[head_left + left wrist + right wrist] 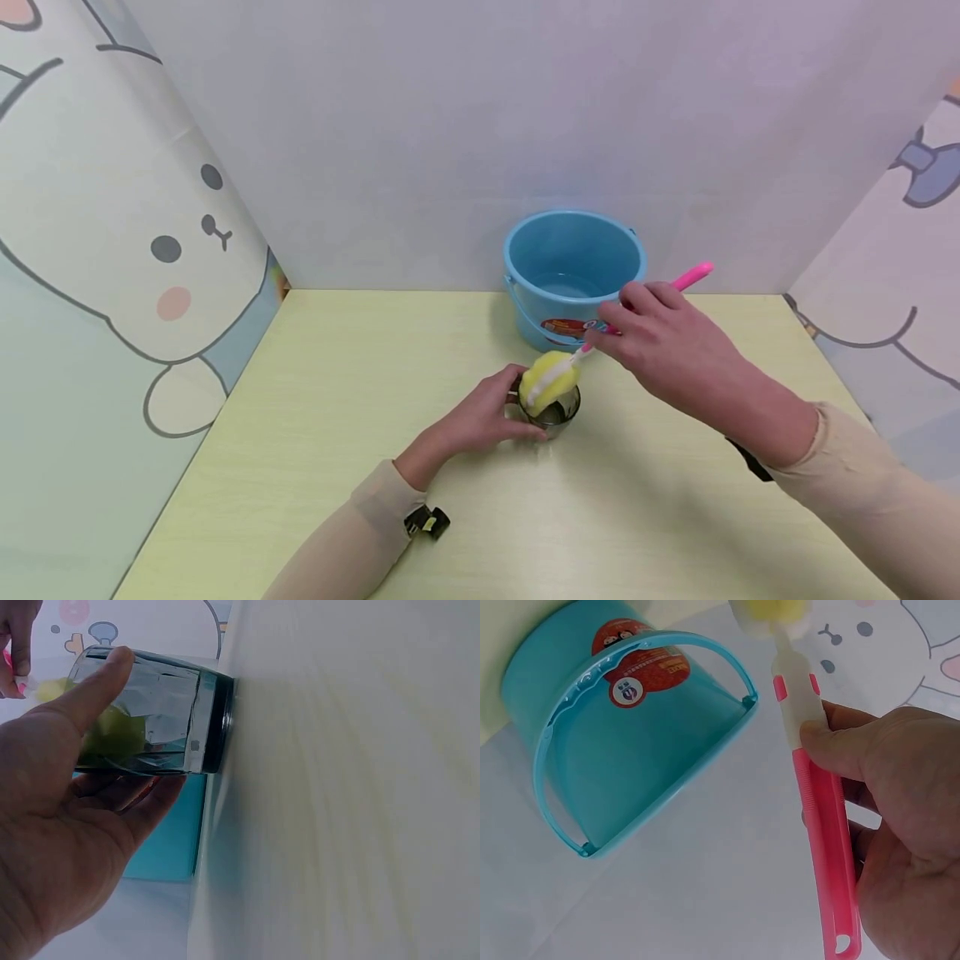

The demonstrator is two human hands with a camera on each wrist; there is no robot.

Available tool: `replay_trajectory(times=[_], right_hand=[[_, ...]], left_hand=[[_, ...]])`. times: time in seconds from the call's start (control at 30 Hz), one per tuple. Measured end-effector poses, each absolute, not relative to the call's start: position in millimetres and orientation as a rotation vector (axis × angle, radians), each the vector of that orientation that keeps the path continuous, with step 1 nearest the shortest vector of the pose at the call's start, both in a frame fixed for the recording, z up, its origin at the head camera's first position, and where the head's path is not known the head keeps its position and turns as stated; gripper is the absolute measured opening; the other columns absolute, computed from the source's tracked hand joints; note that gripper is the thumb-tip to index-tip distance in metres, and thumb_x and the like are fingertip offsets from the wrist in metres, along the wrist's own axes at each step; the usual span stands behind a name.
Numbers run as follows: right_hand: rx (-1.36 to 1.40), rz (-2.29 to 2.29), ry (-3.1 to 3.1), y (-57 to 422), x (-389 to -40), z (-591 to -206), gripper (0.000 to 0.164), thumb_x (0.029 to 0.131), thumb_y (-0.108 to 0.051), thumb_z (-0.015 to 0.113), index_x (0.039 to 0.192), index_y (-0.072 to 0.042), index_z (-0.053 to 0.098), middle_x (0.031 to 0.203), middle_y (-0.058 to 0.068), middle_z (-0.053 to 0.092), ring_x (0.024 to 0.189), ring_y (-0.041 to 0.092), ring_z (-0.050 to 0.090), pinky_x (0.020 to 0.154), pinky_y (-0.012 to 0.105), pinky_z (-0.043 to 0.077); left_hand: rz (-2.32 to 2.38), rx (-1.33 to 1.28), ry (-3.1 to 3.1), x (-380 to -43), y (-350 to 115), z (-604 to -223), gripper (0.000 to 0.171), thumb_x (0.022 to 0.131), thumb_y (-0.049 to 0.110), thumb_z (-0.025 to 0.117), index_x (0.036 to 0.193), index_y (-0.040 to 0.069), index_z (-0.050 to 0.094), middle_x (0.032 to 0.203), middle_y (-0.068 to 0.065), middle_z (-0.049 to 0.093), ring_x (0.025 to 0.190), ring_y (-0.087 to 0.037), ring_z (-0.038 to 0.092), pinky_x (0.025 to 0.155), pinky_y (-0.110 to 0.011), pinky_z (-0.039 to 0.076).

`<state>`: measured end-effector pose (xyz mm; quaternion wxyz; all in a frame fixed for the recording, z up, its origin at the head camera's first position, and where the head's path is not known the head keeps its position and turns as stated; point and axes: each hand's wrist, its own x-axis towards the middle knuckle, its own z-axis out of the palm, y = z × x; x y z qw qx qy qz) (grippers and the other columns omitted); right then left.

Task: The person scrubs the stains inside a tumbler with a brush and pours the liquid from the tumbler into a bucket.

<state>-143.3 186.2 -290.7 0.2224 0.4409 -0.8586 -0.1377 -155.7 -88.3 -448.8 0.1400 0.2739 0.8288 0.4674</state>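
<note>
A dark-tinted clear glass (557, 420) stands upright on the table, and my left hand (491, 414) holds it round the side. In the left wrist view the thumb lies along one side of the glass (169, 712) with fingers on the other. My right hand (663, 333) grips the pink handle (823, 825) of a sponge bottle brush, thumb on its white neck. The yellow and white sponge head (551, 381) tilts down into the mouth of the glass, its lower part showing through the wall in the left wrist view.
Just behind the glass stands a blue bucket (528, 308) with some water in it and its handle folded down at the front. A pale yellow table (360, 350) meets a grey back wall (390, 167). Cartoon-printed panels (112, 250) flank both sides.
</note>
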Motion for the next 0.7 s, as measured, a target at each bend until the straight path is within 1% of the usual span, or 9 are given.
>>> replay_trajectory(times=[0.2, 0.3, 0.5, 0.7], right_hand=[[1.212, -0.442, -2.336, 186.6, -143.8, -286.5, 0.068, 0.059, -0.017, 0.106, 0.120, -0.012, 0.076, 0.104, 0.014, 0.060, 0.096, 0.036, 0.053, 0.084, 0.047, 0.050], [1.209, -0.463, -2.340, 187.5, -143.6, -284.3, 0.068, 0.060, -0.016, 0.106, 0.120, -0.012, 0.076, 0.104, 0.015, 0.059, 0.096, 0.036, 0.053, 0.086, 0.048, 0.050], [1.191, -0.506, -2.371, 190.3, -141.4, -278.7, 0.071, 0.059, -0.015, 0.106, 0.124, -0.013, 0.076, 0.106, 0.015, 0.059, 0.100, 0.037, 0.053, 0.090, 0.049, 0.050], [1.193, -0.533, -2.396, 191.7, -139.3, -272.5, 0.070, 0.060, -0.014, 0.106, 0.124, -0.014, 0.076, 0.104, 0.014, 0.057, 0.098, 0.036, 0.052, 0.091, 0.049, 0.049]], left_hand=[[1.345, 0.792, 2.396, -155.7, -88.3, -448.5, 0.078, 0.085, 0.027, 0.093, 0.145, 0.009, 0.047, 0.135, 0.000, 0.061, 0.124, -0.013, 0.061, 0.107, -0.026, 0.051], [1.338, 0.794, 2.403, -156.0, -88.2, -449.1, 0.079, 0.085, 0.028, 0.093, 0.146, 0.009, 0.047, 0.136, -0.001, 0.061, 0.124, -0.013, 0.061, 0.107, -0.026, 0.051], [1.323, 0.810, 2.418, -156.5, -88.2, -450.0, 0.080, 0.085, 0.029, 0.093, 0.147, 0.009, 0.047, 0.139, -0.002, 0.060, 0.126, -0.015, 0.060, 0.107, -0.026, 0.051], [1.319, 0.802, 2.419, -156.6, -88.4, -449.3, 0.079, 0.085, 0.028, 0.093, 0.147, 0.010, 0.047, 0.142, -0.001, 0.059, 0.127, -0.014, 0.060, 0.108, -0.026, 0.051]])
